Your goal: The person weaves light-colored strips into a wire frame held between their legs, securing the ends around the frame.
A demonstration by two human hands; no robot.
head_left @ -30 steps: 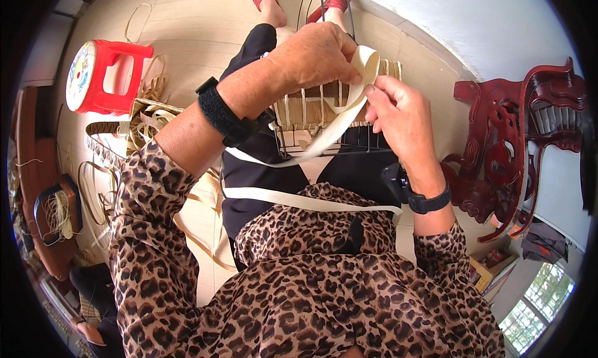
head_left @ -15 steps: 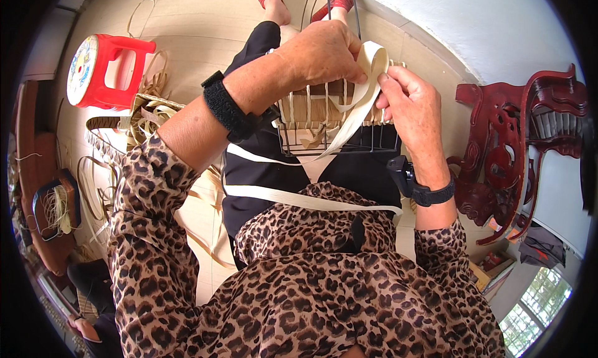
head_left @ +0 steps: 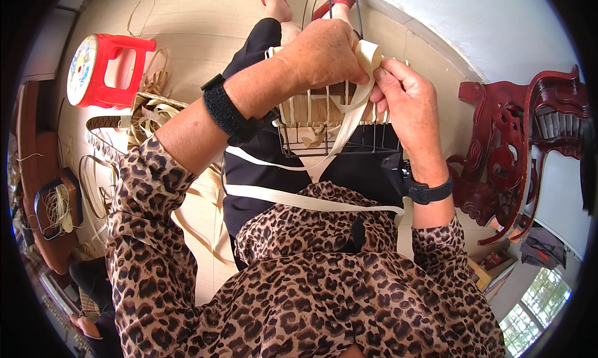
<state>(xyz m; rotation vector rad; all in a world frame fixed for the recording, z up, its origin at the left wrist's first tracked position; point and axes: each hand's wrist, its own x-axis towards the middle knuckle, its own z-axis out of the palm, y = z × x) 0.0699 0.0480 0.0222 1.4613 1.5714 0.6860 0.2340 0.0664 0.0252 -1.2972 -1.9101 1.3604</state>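
Note:
A long cream flat strip (head_left: 353,118) makes a small loop between my two hands, above a black wire frame (head_left: 305,151) on my lap. My left hand (head_left: 324,54), back turned up, has its thumb and fingers closed on the strip at the loop's left side. On the loop's right side, my right hand (head_left: 408,103) pinches the strip between thumb and fingertips. Pale strips wrap the frame's edge and cross a brown woven panel (head_left: 301,111), partly hidden under my left hand. The strip's slack runs down over my dark trousers and across my lap.
A red plastic stool (head_left: 112,71) lies tipped on the floor at the far left. Near it sits a heap of loose strips (head_left: 156,118). Carved dark-red wooden furniture (head_left: 498,146) stands at the right, beside a white wall. At the lower left, part of another person's hand (head_left: 87,327) shows.
The strip's loop has narrowed and tilted. My right hand has shifted slightly to the left and turned at the wrist; my left hand has barely moved.

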